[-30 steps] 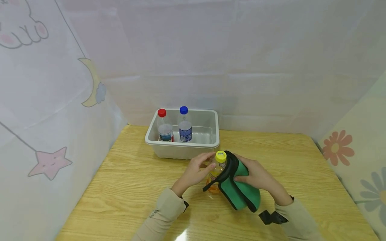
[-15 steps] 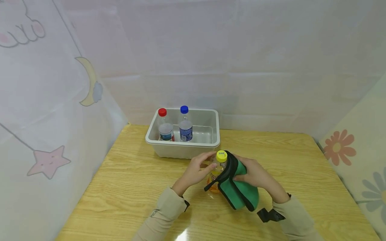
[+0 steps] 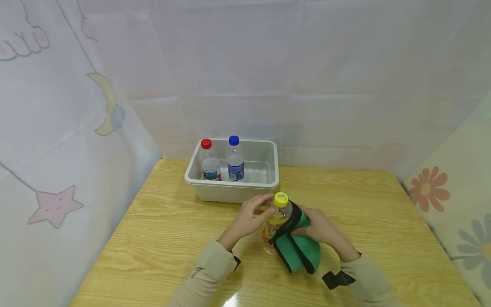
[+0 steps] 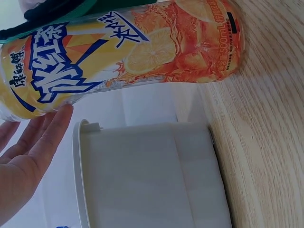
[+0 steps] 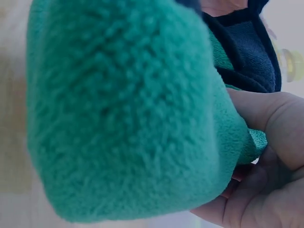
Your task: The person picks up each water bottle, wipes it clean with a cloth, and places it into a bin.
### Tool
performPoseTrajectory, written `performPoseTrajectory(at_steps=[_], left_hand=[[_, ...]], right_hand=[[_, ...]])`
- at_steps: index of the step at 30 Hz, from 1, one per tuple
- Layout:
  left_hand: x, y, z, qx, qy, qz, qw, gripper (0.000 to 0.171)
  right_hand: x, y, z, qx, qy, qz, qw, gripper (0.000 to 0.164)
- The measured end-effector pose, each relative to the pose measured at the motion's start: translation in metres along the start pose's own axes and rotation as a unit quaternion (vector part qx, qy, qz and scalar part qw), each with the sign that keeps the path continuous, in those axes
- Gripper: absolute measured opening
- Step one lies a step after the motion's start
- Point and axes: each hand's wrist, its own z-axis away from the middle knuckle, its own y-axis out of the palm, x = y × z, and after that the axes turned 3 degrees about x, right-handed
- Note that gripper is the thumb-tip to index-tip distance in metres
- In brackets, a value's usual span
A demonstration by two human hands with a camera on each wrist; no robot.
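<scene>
A bottle of iced tea [image 3: 270,230] with a yellow cap and an orange-yellow label stands upright on the table. My left hand [image 3: 251,216] holds its upper part from the left, thumb in front and fingers behind. In the left wrist view, fingertips touch the label just below the shoulder. My right hand [image 3: 319,230] grips a green fleecy cloth [image 3: 307,251] with black edging, thumb on the near side. The folded cloth lies against the bottle's right side and covers part of it. Its fluffy surface fills much of the right wrist view.
Behind the hands, a light grey plastic tub [image 3: 230,194] stands on the wooden table [image 3: 165,221]. Inside it are a red-capped bottle [image 3: 210,165] and a blue-capped bottle [image 3: 235,165]. Printed cloth walls [image 3: 330,128] enclose the table's back and sides.
My right hand has moved the cloth slightly left and down along the bottle, baring more of the bottle's upper right side. The left hand and bottle stay in place.
</scene>
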Motion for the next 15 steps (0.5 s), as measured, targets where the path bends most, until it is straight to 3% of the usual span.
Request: performPoseTrajectory(at_steps=[15], left_hand=[[0.002,-0.001,0.0,0.002,0.004,0.013,0.9999,0.042]], right_hand=[[-0.014,0.021,-0.002,0.023,0.011,-0.026,0.999,0.057]])
